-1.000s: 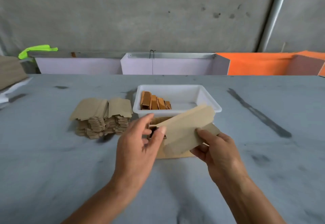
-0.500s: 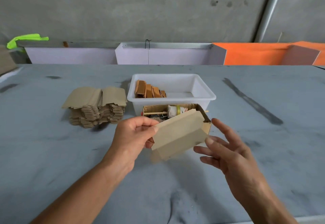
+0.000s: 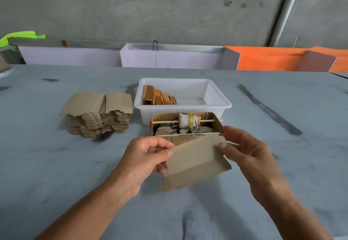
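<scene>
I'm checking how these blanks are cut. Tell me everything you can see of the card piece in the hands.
The card piece is a flat, tan, plain cardboard blank, oblong with slanted ends and a fold line along its length. It is held above the table, tilted with its right end higher, just in front of the open box. The left hand pinches its left edge; the right hand pinches its upper right corner.

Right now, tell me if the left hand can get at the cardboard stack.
Probably yes: bare table lies between the left hand and the cardboard stack, but that hand pinches a cardboard piece.
</scene>
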Demonstrator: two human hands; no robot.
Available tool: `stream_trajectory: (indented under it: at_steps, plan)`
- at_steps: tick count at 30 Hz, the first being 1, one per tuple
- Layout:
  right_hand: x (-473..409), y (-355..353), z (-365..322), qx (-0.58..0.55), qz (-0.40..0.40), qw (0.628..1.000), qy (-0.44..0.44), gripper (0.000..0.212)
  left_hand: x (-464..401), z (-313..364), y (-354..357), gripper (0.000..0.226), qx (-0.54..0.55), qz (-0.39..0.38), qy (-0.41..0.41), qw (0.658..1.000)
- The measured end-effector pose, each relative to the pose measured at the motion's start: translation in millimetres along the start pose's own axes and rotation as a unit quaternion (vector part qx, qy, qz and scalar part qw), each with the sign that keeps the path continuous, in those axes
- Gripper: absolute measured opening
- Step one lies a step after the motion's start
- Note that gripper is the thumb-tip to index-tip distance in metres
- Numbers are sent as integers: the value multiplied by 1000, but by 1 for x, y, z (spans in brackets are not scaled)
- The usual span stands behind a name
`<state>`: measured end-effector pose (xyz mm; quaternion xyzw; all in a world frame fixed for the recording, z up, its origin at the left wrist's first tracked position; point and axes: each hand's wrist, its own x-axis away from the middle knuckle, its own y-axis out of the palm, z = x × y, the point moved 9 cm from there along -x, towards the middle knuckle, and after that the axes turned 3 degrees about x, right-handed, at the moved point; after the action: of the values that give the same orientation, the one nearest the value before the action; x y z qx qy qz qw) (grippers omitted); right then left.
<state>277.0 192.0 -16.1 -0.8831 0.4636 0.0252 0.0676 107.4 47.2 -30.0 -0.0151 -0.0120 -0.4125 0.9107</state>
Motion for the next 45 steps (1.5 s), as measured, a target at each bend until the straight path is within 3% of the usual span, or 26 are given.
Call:
stream_trajectory:
  at_steps: [6,8,12,16,20,22,24,27,29,32,35,36,38,40,43,45]
  plan:
    - [22,-5,-4,141,120,982,-31,40,14,-18,-2,15,69,84,-26,994]
    - [30,5,7,100,112,989,3,49,19,-28,8,15,115,82,-60,988]
    - [28,20,28,16,73,994,82,30,30,-36,28,13,110,25,-89,990]
    - [17,18,30,103,53,991,69,33,33,-37,32,15,89,1,-94,992]
    - [10,19,16,236,45,970,-24,34,36,-42,38,22,96,-28,-112,989]
    - [5,25,8,295,23,952,-75,34,31,-43,30,41,69,-10,-79,994]
    - [1,35,2,337,-15,934,-119,36,24,-29,15,46,-59,19,22,998]
    - [-2,49,0,378,-67,908,-170,41,25,-3,13,58,-292,11,213,932]
    - [-2,59,3,388,-98,897,-186,42,30,-3,22,42,-384,-34,273,882]
    - [1,74,9,394,-147,885,-199,42,37,-12,32,15,-447,-83,302,838]
    - [9,74,5,441,-138,856,-232,32,45,-9,37,15,-475,-72,333,812]
    - [13,67,1,446,-116,853,-245,27,48,-9,38,16,-477,-65,336,810]
    - [25,50,-4,396,-97,882,-237,19,51,-9,40,15,-466,-56,343,813]
    - [42,42,3,364,-136,898,-205,17,53,-10,43,13,-465,-51,344,814]
    - [57,44,24,416,-204,866,-188,15,52,-18,47,11,-466,-59,319,823]
    - [54,39,32,430,-199,863,-176,17,48,-27,46,7,-446,-66,279,848]
